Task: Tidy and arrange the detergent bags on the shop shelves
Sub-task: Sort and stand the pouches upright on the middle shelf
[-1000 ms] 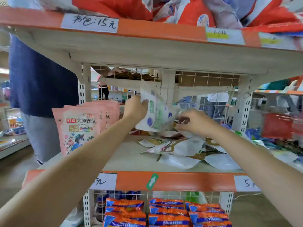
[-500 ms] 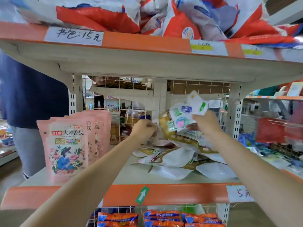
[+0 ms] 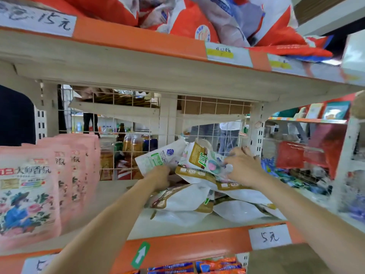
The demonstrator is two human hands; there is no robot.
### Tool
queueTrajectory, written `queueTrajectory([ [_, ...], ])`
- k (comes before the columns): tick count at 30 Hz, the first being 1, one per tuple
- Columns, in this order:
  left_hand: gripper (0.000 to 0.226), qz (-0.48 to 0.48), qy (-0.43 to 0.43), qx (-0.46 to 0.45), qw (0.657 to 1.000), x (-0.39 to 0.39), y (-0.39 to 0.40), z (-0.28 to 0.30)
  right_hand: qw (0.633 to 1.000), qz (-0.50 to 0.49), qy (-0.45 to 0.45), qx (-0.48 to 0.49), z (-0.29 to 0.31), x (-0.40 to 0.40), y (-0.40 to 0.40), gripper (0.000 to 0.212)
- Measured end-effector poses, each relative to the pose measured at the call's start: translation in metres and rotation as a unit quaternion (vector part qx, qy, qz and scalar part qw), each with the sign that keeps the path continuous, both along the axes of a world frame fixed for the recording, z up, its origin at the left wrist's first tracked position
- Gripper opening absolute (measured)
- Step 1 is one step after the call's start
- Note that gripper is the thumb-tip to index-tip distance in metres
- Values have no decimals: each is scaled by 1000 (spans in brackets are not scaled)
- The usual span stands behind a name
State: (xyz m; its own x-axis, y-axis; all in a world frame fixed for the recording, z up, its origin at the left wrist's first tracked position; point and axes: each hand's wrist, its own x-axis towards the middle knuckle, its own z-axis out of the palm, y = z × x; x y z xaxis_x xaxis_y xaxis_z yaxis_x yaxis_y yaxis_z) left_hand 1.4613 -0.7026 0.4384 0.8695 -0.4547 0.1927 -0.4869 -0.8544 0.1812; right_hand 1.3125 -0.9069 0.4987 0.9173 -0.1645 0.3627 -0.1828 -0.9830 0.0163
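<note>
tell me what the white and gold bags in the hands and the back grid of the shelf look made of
White and gold bags: likely glossy plastic film, judging by the sheen and soft creases where the left hand and right hand grip them. Back grid: thin rods crossing, probably white-coated metal wire.

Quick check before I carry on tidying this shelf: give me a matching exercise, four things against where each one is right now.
Things:
1. pink detergent bags
2. white and gold bags
3. left hand
4. right hand

Places or states:
A. lying in a loose heap on the middle shelf
B. gripping the white bag with green print
C. standing upright in a row at the shelf's left end
D. holding the gold "3in1" bag on top of the heap

Pairs: 1-C, 2-A, 3-B, 4-D
</note>
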Motion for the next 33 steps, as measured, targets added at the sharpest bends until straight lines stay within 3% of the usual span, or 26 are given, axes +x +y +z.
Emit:
queueTrajectory([
  [4, 23, -26, -75, -20, 997, -18, 13, 8, 988, 111, -41, 101, 5, 2, 24, 21],
  [9, 16, 23, -111, -169, 979, -43, 41, 22, 969, 193, -91, 122, 12, 11, 67, 20],
  [14, 17, -5, -125, -288, 949, -72, 74, 39, 970, 229, -37, 75, 20, 25, 109, 34],
  [15, 16, -22, -118, -308, 944, -77, 79, 43, 971, 231, -11, 61, 18, 29, 115, 34],
  [18, 10, -56, -47, -361, 930, -90, 92, 47, 970, 238, 24, 53, 9, 37, 129, 4],
  [19, 11, -47, -4, -384, 922, -88, 96, 43, 970, 237, 17, 55, 6, 38, 130, 10],
  [22, 44, 64, 151, -492, 855, -79, 107, 32, 976, 211, -41, 48, 2, 35, 131, 27],
  [25, 51, 106, 363, -596, 709, -87, 115, 28, 970, 212, -90, 75, 4, 25, 132, 30],
  [27, 47, 54, 426, -630, 647, -100, 117, 30, 959, 260, -57, 97, 4, 15, 134, 42],
  [30, 26, 6, 366, -675, 641, -107, 117, 33, 924, 327, 32, 194, 0, 3, 132, 53],
  [33, 39, 7, 297, -671, 680, -106, 119, 27, 855, 332, 51, 396, 1, 2, 128, 57],
])
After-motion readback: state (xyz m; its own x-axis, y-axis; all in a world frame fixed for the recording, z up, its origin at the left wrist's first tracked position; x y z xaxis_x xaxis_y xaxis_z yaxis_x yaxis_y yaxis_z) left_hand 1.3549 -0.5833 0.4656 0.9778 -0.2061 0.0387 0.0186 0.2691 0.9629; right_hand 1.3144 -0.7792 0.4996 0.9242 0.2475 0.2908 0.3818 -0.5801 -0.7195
